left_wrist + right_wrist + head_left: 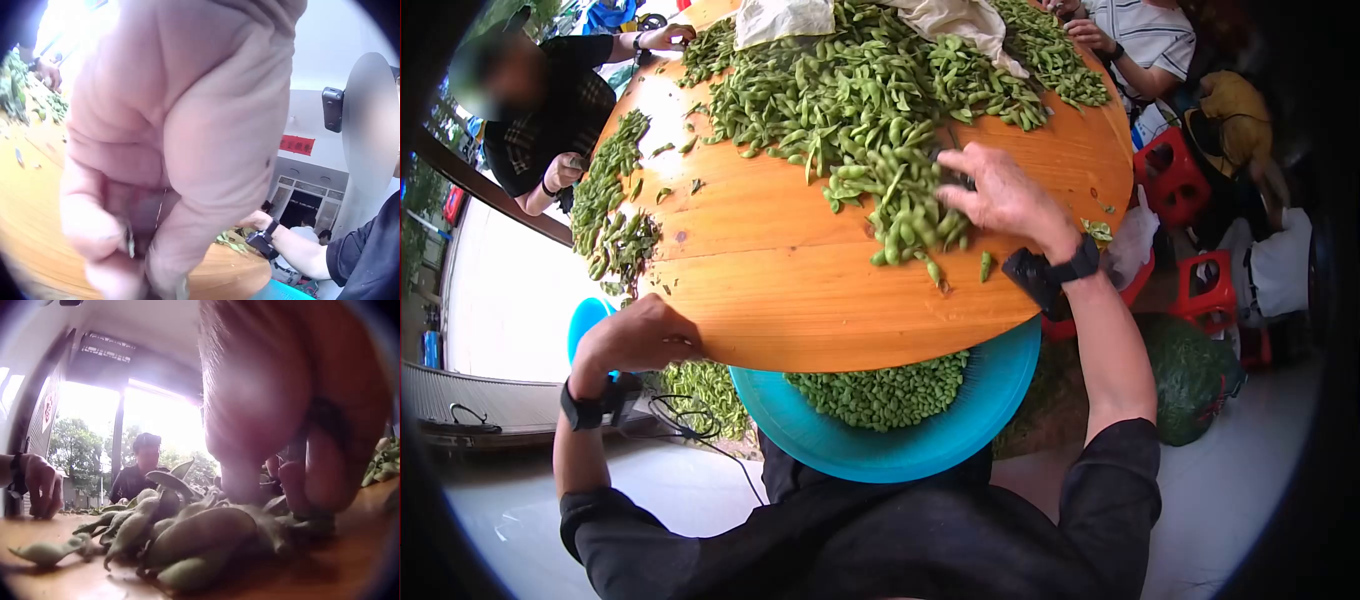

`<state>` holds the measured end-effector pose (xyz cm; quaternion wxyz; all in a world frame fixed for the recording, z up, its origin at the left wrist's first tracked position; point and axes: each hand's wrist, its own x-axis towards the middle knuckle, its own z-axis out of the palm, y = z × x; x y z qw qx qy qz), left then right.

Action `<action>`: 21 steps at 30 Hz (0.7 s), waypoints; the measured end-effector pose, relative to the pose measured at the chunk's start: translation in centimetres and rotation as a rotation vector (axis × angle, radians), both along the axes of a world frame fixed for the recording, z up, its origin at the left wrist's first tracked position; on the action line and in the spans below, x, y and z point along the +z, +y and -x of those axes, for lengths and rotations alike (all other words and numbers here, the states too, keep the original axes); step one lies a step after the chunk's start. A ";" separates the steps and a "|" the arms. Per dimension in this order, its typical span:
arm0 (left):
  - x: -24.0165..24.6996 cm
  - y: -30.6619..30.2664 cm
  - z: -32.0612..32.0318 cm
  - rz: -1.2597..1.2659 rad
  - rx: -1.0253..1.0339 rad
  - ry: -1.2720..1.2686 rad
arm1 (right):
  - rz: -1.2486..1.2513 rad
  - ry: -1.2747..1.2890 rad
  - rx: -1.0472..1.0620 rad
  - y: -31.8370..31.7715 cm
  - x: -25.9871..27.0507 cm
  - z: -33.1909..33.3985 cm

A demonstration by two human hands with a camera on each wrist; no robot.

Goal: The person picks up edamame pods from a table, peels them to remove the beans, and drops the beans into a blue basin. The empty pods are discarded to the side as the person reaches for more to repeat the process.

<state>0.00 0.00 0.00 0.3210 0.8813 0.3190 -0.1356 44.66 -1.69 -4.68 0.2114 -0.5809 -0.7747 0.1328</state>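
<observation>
A round wooden table point(780, 290) carries a big heap of green bean pods point(840, 90). My right hand point(990, 195) lies on a clump of pods point(905, 225) near the front edge, its fingers spread over them. In the right wrist view its fingertips point(300, 487) press down onto the pods point(200, 534). My left hand point(640, 335) is curled at the table's near-left edge. In the left wrist view its thumb and fingers point(125, 250) pinch a small green scrap. A blue basin point(920, 450) under the front edge holds pods point(880, 392).
A person point(550, 100) sits at the far left and another point(1130, 35) at the far right, both handling pods. A row of pods point(605, 200) lies along the left side. Red stools point(1170, 175) and a green sack point(1190, 375) stand to the right. White bags point(785, 18) lie on the heap.
</observation>
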 end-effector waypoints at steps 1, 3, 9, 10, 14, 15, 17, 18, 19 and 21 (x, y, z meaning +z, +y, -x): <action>0.1 0.4 0.9 -0.102 0.054 0.108 | 0.013 0.006 0.067 -0.7 0.5 0.4; 0.2 1.0 0.3 -0.201 0.107 0.216 | 0.111 0.040 0.080 -1.6 1.0 0.6; -2.0 7.6 -10.8 -0.478 0.192 -0.337 | -0.156 0.113 -0.175 1.6 0.4 -1.9; -2.4 8.5 -13.1 -0.432 0.237 -0.371 | 0.183 0.167 -0.275 2.1 2.3 -1.5; -4.4 10.8 -19.4 -0.442 0.181 -0.495 | 0.172 0.041 -0.190 4.4 1.5 -0.1; -4.8 10.7 -19.9 -0.438 0.178 -0.494 | 0.101 0.004 -0.181 4.6 0.9 0.4; -5.8 10.1 -20.4 -0.436 0.055 -0.602 | 0.126 0.020 -0.087 4.9 0.7 0.4; -5.1 9.4 -20.3 -0.399 0.077 -0.588 | 0.129 0.022 -0.087 4.8 0.2 0.3; -4.6 8.9 -20.0 -0.399 0.077 -0.588 | 0.069 0.049 -0.047 4.6 -0.3 0.2; -3.8 8.0 -18.9 -0.297 0.070 -0.541 | 0.009 0.078 -0.011 3.8 -0.5 0.2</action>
